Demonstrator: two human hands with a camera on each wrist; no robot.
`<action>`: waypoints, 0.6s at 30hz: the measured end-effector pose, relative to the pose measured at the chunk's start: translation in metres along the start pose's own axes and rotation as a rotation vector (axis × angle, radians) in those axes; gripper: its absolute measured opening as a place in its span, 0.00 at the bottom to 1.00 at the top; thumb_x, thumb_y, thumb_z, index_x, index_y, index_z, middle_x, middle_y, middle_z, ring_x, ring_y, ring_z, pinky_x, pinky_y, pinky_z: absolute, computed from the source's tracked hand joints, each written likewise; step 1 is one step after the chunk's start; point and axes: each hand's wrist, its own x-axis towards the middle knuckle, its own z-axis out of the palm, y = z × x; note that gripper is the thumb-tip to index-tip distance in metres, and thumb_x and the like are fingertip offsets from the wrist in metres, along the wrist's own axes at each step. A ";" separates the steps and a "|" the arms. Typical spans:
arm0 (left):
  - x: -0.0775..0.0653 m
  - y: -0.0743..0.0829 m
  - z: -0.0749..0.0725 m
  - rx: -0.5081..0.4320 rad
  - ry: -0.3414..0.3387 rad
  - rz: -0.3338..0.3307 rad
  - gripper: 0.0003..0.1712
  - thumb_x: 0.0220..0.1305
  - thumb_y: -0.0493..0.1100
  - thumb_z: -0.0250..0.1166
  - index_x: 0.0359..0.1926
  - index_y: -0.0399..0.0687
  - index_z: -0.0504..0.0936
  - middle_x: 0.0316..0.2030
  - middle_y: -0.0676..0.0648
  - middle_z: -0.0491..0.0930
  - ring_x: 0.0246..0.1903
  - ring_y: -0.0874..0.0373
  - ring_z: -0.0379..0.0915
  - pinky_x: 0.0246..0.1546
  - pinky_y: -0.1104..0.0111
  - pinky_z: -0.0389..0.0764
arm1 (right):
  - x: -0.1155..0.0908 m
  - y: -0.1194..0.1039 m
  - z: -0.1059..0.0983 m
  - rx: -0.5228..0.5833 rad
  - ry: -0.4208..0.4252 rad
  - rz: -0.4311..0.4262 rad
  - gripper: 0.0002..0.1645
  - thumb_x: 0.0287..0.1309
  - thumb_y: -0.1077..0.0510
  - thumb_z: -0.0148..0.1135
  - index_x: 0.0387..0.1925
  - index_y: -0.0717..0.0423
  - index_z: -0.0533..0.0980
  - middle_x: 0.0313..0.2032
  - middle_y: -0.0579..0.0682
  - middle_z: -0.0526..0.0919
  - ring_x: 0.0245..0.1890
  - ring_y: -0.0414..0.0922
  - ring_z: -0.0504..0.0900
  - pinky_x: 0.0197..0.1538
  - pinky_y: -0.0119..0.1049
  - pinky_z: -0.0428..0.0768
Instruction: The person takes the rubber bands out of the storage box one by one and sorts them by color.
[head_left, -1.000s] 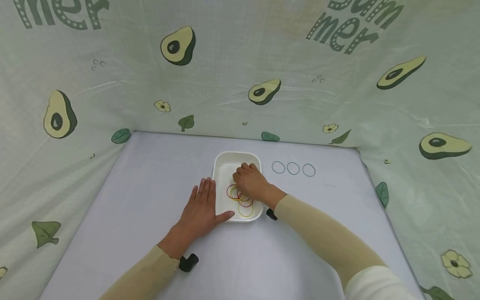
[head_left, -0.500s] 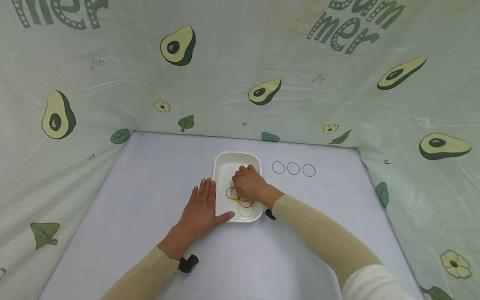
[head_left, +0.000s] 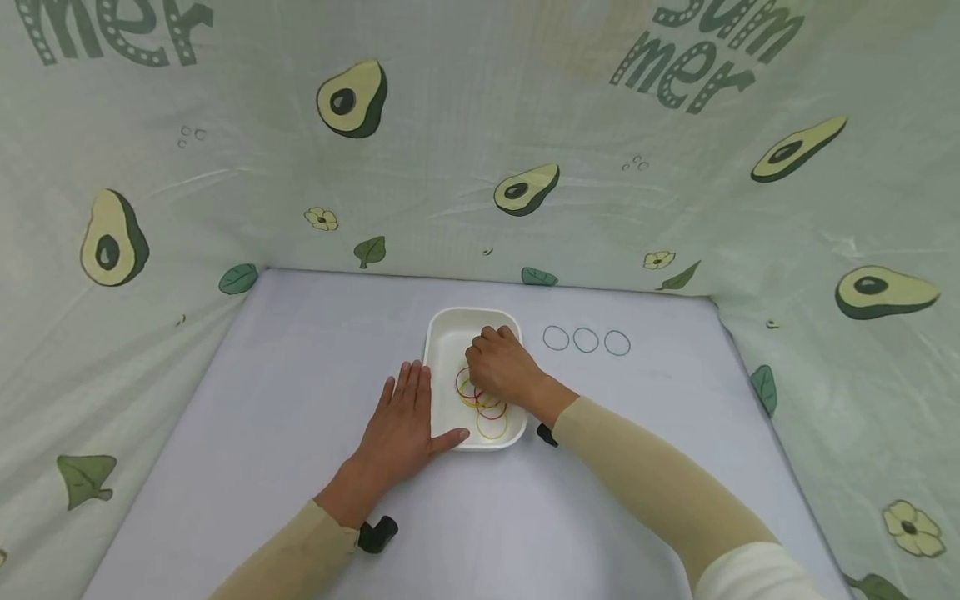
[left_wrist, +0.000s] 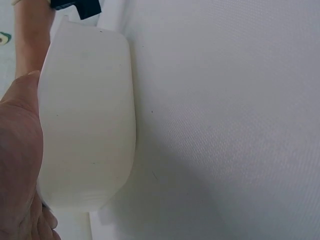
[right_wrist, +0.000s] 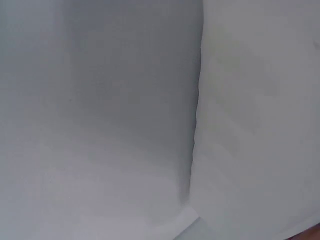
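In the head view, a white tray [head_left: 454, 333] holds several thin red bands and yellow bands [head_left: 492, 425], which look like rubber bands and overlap near its middle. My left hand [head_left: 397, 429] lies with straight fingers along the tray's left side, thumb over the near left corner. The left wrist view shows the palm [left_wrist: 20, 150] against the tray's outer wall [left_wrist: 87, 115]. My right hand [head_left: 502, 367] reaches over the tray's right rim, fingers bent down beside the bands. Its fingertips are hidden, so I cannot tell whether they pinch a band.
Three dark green bands [head_left: 587, 340] lie in a row on the white table [head_left: 330, 333], right of the tray. A cloth printed with avocados [head_left: 525, 190] rises behind and at both sides. The right wrist view shows mostly tabletop and the tray's wall [right_wrist: 255, 115].
My right hand dipped slightly toward me, then moved back. A red band by its fingers shifted a little. The left hand and the green bands keep their places.
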 end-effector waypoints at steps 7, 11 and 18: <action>0.001 0.002 0.003 -0.011 -0.005 -0.004 0.68 0.66 0.78 0.60 0.80 0.24 0.52 0.81 0.27 0.50 0.83 0.34 0.43 0.81 0.42 0.51 | -0.007 0.018 -0.020 0.023 0.093 0.061 0.08 0.67 0.57 0.64 0.32 0.54 0.81 0.31 0.49 0.82 0.38 0.50 0.75 0.45 0.46 0.75; 0.003 0.003 0.002 -0.017 -0.025 -0.015 0.68 0.66 0.78 0.60 0.80 0.25 0.51 0.81 0.28 0.49 0.83 0.35 0.41 0.81 0.43 0.51 | -0.016 0.042 -0.039 0.060 0.130 0.140 0.06 0.66 0.59 0.66 0.32 0.54 0.82 0.32 0.49 0.82 0.38 0.50 0.75 0.47 0.46 0.76; 0.001 0.003 0.002 -0.028 -0.043 -0.031 0.69 0.67 0.78 0.59 0.81 0.26 0.49 0.82 0.28 0.47 0.83 0.35 0.38 0.82 0.43 0.49 | -0.051 0.087 -0.056 0.045 0.130 0.245 0.04 0.62 0.63 0.67 0.31 0.57 0.82 0.31 0.52 0.83 0.38 0.53 0.75 0.47 0.51 0.75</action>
